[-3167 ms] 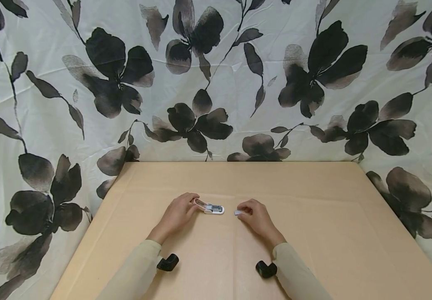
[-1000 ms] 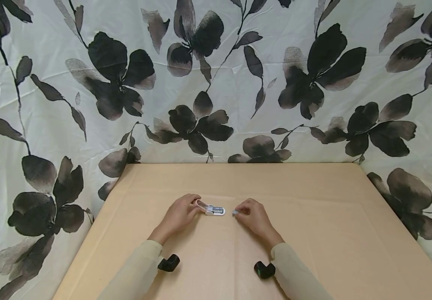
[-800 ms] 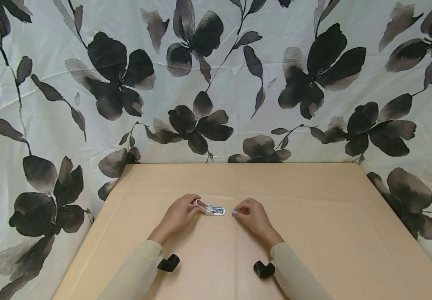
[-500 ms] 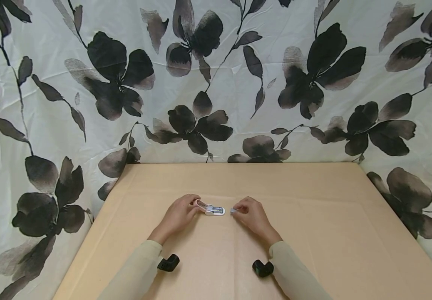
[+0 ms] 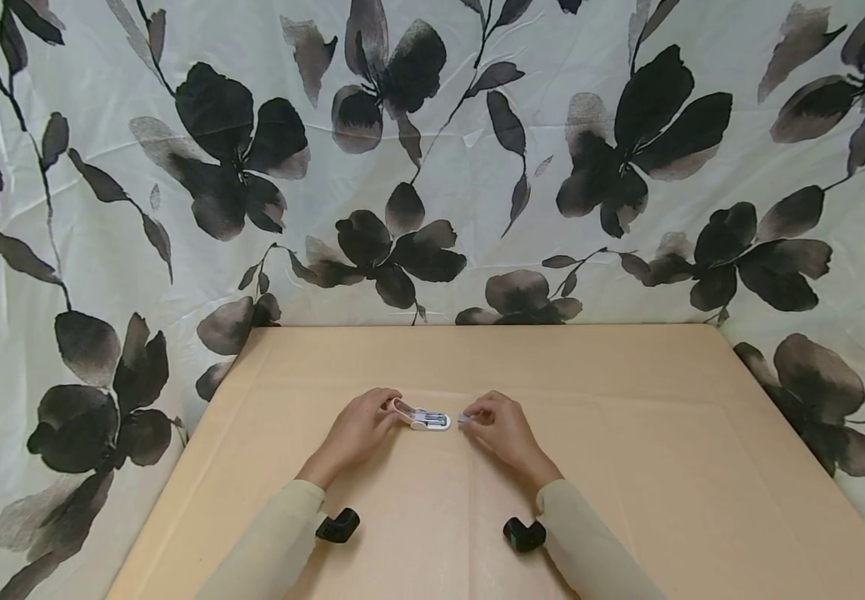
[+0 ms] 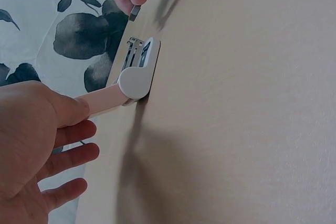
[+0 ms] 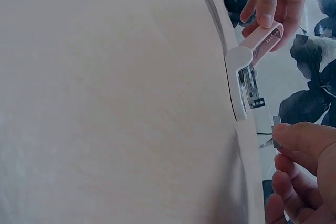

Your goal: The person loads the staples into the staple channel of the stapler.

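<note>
A small pink and white stapler (image 5: pixel 430 420) sits on the table with its top swung up and its metal staple channel exposed. My left hand (image 5: pixel 357 429) pinches the raised pink top (image 6: pixel 105 98) between thumb and index finger, the other fingers spread loosely in the left wrist view. Just right of the stapler's white end, my right hand (image 5: pixel 503 425) pinches a short grey strip of staples (image 7: pixel 276 124) between thumb and fingertip. A small gap separates the strip from the channel (image 7: pixel 252 85) in the right wrist view. Fingertips cover part of the strip.
The tan tabletop (image 5: pixel 470 358) stretches out around both hands, with a faint crease down its middle. Behind it hangs a white cloth (image 5: pixel 492 250) with dark flowers. A black wrist camera (image 5: pixel 338 526) is on the left wrist, another camera (image 5: pixel 525 535) on the right.
My right hand has moved slightly left and away from me, carrying the staple strip closer to the stapler's end. The left hand and the stapler have hardly moved.
</note>
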A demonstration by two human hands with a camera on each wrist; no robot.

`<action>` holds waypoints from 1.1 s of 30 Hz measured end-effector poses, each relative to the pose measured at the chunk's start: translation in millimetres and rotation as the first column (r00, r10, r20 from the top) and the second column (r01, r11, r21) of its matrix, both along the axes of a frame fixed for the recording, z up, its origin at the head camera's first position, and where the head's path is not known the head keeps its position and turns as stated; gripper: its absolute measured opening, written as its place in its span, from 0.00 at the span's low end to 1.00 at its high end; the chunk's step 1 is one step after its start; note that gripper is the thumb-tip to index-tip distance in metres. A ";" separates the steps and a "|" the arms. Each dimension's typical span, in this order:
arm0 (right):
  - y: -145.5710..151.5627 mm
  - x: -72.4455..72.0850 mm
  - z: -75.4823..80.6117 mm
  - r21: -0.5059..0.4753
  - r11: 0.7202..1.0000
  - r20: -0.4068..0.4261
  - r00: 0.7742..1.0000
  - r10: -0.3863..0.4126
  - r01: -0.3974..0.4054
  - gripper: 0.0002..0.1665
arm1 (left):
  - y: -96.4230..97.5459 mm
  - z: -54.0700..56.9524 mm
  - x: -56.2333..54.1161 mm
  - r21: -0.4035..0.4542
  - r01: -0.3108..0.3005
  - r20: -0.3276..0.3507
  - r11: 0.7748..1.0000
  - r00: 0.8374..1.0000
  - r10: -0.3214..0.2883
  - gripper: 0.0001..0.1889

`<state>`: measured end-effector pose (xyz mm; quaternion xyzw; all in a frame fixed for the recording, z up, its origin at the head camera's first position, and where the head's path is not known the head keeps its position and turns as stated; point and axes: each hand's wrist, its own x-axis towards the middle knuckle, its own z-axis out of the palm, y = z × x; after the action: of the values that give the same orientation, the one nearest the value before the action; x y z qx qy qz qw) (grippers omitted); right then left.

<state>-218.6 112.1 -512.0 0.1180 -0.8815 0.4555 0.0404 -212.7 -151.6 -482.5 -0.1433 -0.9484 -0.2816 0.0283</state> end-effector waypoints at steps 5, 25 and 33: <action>-3.2 -0.7 0.4 -0.011 1.000 0.003 1.000 0.003 -0.003 0.05 | 0.2 -0.1 0.1 0.004 0.000 0.002 1.000 1.000 0.000 0.14; -12.8 -4.5 -0.8 -0.009 1.000 -0.023 1.000 0.011 -0.011 0.05 | 0.7 -0.8 -0.1 0.014 0.005 -0.012 1.000 1.000 -0.005 0.13; -19.1 -5.6 -0.8 -0.018 0.999 -0.038 0.999 0.028 -0.029 0.05 | 0.8 -0.8 0.2 0.010 0.003 -0.019 1.000 1.000 -0.003 0.13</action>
<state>-224.1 93.0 -512.8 0.1386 -0.8745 0.4618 0.0516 -212.6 -150.8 -483.3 -0.1474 -0.9464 -0.2850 0.0375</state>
